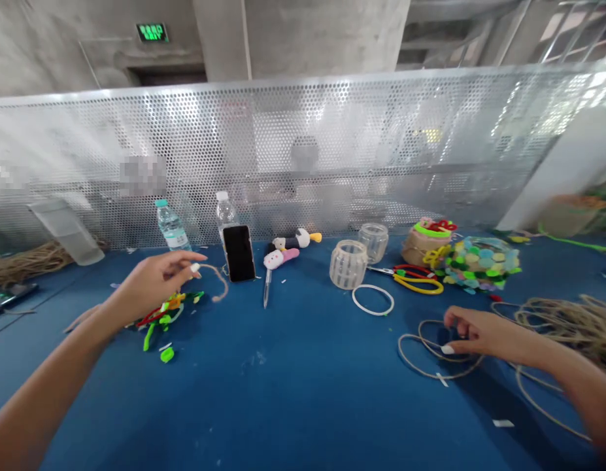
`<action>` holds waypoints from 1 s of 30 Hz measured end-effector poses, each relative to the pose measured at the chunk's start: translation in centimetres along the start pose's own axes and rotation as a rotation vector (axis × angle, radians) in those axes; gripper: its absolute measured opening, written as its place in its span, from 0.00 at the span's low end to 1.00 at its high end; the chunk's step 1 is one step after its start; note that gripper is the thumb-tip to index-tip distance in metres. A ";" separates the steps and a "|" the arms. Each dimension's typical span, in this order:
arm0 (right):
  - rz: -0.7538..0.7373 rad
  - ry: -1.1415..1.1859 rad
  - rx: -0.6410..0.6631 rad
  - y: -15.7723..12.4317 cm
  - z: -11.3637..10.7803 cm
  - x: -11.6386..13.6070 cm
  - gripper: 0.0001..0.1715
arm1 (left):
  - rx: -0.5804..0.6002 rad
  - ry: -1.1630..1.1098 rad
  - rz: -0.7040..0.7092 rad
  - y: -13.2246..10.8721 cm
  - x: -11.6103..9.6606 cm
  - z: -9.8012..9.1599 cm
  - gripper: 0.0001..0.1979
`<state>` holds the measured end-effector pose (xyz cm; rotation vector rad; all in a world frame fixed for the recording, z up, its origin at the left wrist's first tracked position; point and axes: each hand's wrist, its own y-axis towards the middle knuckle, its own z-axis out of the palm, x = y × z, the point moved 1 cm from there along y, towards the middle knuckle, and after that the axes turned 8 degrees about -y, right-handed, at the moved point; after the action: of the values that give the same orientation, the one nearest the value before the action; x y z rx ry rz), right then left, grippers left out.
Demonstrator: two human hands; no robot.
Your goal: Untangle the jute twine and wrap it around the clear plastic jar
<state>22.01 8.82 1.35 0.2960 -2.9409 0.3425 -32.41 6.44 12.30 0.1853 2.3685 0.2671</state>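
Observation:
My left hand (155, 278) is raised over the left of the table, a short piece of twine (224, 280) curling out from its thumb and fingertips. Beneath it lies a heap of bright pipe cleaner bits (163, 319) in green, red and orange. At the right, my right hand (472, 332) hovers low with curved fingers, a gap between thumb and fingertips. Loose loops of twine (410, 363) lie on the table right by that hand. They lead towards a big tangled twine bundle (572, 324) at the right edge, partly behind my forearm.
Mid-table stand a glass jar with whitish strips (348, 265), a plain jar (374, 242), a white ring (373, 313), scissors (415, 281) and decorated jars (482, 261). A phone (238, 254), a pen (267, 288) and bottles (172, 229) stand or lie before a perforated metal screen (303, 196).

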 end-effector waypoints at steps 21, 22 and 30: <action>-0.289 0.443 -0.285 -2.6 -0.9 6.8 0.10 | 0.212 0.077 0.236 1.8 -7.8 13.3 0.17; -0.300 0.450 -0.306 -2.8 -0.7 7.6 0.09 | 0.291 0.018 0.297 0.9 -9.8 16.0 0.20; -0.306 0.317 -0.343 -3.6 -0.7 8.0 0.07 | 0.552 -0.285 0.474 1.4 -16.0 27.1 0.12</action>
<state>15.14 4.12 4.22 0.5718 -2.5317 -0.1442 -2.09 8.17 4.03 0.9828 2.0332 -0.1924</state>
